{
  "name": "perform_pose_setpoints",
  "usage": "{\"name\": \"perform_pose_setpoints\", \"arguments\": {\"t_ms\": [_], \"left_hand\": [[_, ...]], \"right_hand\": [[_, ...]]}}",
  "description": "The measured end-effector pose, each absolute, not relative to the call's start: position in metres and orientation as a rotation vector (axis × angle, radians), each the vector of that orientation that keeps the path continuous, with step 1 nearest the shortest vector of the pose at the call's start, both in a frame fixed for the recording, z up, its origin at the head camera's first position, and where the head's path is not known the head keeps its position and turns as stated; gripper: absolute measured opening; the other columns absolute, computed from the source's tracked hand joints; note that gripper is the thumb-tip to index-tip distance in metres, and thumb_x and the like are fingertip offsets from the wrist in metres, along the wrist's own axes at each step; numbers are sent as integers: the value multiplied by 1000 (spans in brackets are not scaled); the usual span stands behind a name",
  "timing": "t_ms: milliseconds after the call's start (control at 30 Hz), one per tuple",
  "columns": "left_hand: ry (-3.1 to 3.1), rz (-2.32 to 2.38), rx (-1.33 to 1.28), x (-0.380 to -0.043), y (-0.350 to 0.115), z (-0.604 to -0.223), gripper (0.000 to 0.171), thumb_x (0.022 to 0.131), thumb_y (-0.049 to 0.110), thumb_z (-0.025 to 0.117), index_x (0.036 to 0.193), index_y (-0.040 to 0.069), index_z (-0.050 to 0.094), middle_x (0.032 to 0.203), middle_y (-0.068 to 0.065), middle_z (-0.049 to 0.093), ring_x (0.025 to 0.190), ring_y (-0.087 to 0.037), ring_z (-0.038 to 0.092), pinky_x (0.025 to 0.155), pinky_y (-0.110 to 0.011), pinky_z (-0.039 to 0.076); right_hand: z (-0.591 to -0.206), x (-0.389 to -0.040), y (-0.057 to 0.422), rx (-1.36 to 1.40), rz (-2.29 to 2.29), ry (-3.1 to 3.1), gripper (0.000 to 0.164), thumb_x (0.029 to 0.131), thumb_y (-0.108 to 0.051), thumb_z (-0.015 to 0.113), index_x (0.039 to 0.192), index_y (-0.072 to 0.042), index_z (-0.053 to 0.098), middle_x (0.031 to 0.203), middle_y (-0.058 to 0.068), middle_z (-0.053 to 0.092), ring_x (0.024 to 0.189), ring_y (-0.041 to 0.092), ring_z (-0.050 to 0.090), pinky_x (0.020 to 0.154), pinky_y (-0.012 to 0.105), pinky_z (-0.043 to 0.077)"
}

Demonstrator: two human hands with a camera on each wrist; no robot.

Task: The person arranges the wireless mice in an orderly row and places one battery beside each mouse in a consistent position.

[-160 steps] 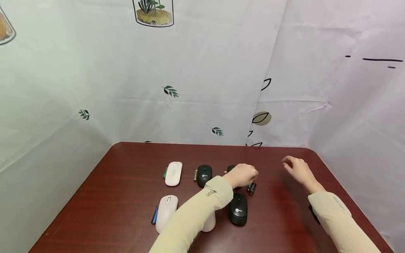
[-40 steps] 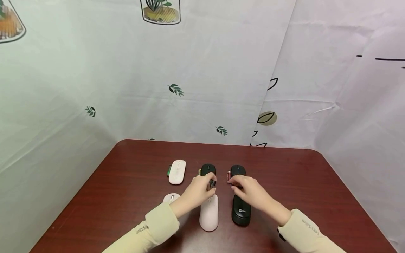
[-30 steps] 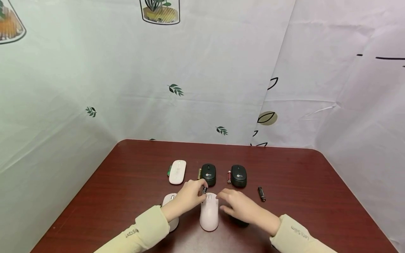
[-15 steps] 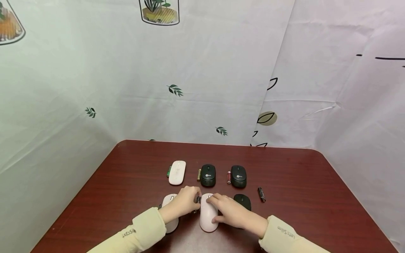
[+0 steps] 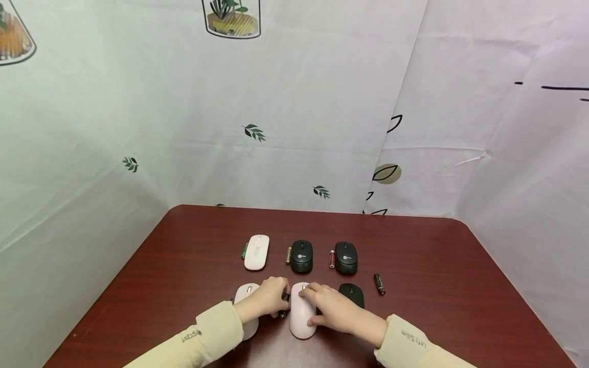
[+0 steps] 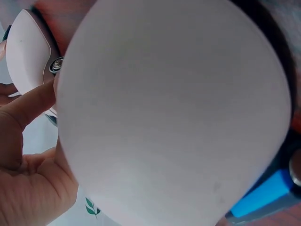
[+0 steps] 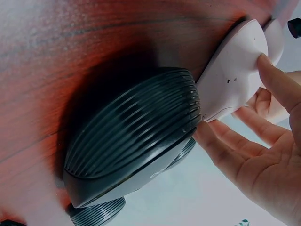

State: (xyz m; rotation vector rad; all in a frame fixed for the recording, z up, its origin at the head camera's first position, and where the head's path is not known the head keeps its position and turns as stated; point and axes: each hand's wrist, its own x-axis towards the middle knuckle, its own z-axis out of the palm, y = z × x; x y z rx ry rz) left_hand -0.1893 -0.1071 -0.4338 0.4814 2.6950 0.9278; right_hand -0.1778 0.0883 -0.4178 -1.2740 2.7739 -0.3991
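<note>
The left hand pinches a small black battery low beside the left edge of the middle front pinkish-white mouse. In the left wrist view the metal end of the battery shows past the index fingertip. The right hand holds that same mouse, fingertips at its front and thumb on its near right side. Under the left wrist lies another pinkish-white mouse, partly covered. A black mouse sits partly hidden behind the right hand.
A back row has a white mouse and black mice. Left of them lie green, gold and red batteries. A loose black battery lies at right; a blue battery sits beside the left front mouse.
The left hand has come back from the right with a black battery, leaving another there, and lowered it beside the middle front mouse. The right hand has moved left onto that mouse.
</note>
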Motion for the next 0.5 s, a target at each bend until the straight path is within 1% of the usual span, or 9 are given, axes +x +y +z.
{"name": "perform_pose_setpoints", "arguments": {"t_ms": [100,233,333,500], "left_hand": [[2673,950,465,-190,-108,-432,18,73,2,72,81,1,56,65,-12,61,41,-20,62,43,-24,48],[2666,966,477,-190,-109,-431,18,75,2,72,81,1,56,62,-11,60,42,-24,63,45,-24,50],[2673,971,494,-190,-109,-431,18,73,-2,71,82,2,55,61,-9,57,42,-23,63,44,-23,48],[2678,991,499,-190,-108,-432,21,71,-5,69,85,2,55,61,-5,53,40,-15,59,41,-20,45]], "right_hand": [[-417,-178,89,-1271,-404,2771,52,75,-25,78,120,-5,59,118,9,59,103,22,60,85,34,50],[-417,-178,89,-1278,-407,2767,52,76,-25,77,120,-5,59,118,9,59,104,22,60,85,35,51],[-416,-178,89,-1284,-407,2764,53,75,-24,78,120,-4,59,118,10,59,104,22,60,85,35,50],[-416,-177,89,-1274,-412,2759,52,75,-23,78,120,-5,59,118,10,59,104,23,60,85,35,50]]}}
